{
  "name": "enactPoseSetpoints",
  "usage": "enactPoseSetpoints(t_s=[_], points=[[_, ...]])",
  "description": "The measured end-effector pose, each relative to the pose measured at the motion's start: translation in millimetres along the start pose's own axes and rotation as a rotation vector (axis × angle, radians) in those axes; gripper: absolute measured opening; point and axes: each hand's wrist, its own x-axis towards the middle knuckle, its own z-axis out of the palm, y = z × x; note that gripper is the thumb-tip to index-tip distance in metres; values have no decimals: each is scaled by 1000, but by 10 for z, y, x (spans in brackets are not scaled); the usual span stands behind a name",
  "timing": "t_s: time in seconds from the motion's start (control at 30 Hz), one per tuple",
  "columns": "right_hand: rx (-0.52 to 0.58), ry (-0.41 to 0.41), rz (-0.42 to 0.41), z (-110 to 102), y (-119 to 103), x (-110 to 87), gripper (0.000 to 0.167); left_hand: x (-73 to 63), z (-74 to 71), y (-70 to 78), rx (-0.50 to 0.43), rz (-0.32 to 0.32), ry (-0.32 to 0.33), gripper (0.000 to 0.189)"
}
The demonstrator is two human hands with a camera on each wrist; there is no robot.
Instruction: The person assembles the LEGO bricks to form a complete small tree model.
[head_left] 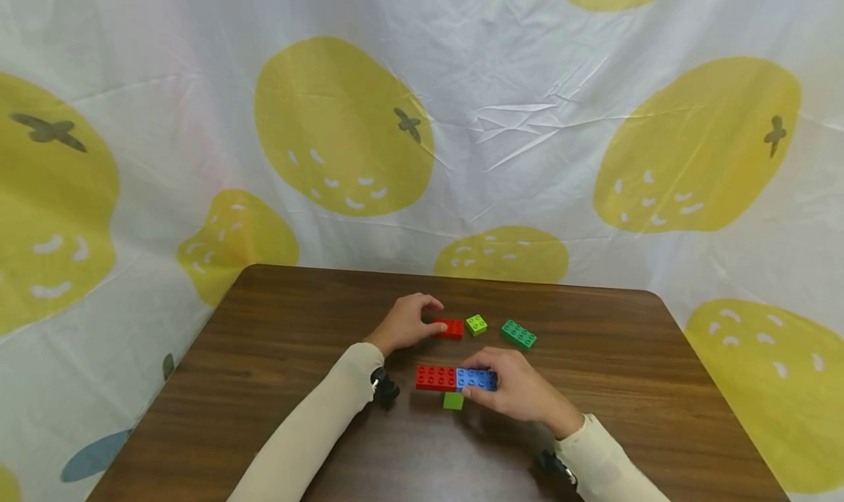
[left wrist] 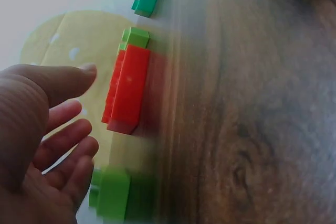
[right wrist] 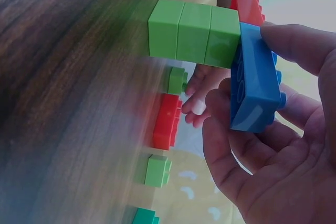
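Note:
My right hand [head_left: 521,388] pinches a blue brick [right wrist: 257,77] between thumb and fingers. The blue brick sits at the top of a column of three light green bricks [right wrist: 194,32]. Beside it on that column is a red brick [head_left: 435,377], end to end with the blue one in the head view. Farther back, my left hand [head_left: 405,322] is spread with nothing in its grasp. Its thumb lies close to a second red brick [left wrist: 128,87] on the table, overlapping it in the head view. A light green brick [left wrist: 113,195] stands near its fingertips, hidden in the head view.
On the brown wooden table [head_left: 264,385], a small lime brick [head_left: 476,325] lies right of the far red brick. Further right is a darker green brick [head_left: 519,334]. A curtain [head_left: 514,157] with yellow fruit prints hangs behind the table's back edge.

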Motion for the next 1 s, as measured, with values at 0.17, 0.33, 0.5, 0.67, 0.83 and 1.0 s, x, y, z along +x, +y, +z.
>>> enactPoseSetpoints(t_s=[0.17, 0.33, 0.5, 0.67, 0.83, 1.0], points=[[5, -5, 4, 5, 6, 7, 31, 25, 42, -9, 69, -18, -44, 45], [12, -5, 9, 4, 6, 3, 30, 38, 75, 24, 136, -56, -80, 46], [13, -3, 8, 8, 5, 7, 29, 32, 82, 52, 145, -70, -88, 40], [13, -6, 7, 12, 7, 7, 28, 8, 40, 40, 89, -53, -71, 36], [8, -9, 6, 17, 15, 5, 29, -15, -13, 13, 22, -45, -53, 38], [13, -7, 5, 22, 23, 2, 28, -52, -70, 10, -11, -37, -37, 40]])
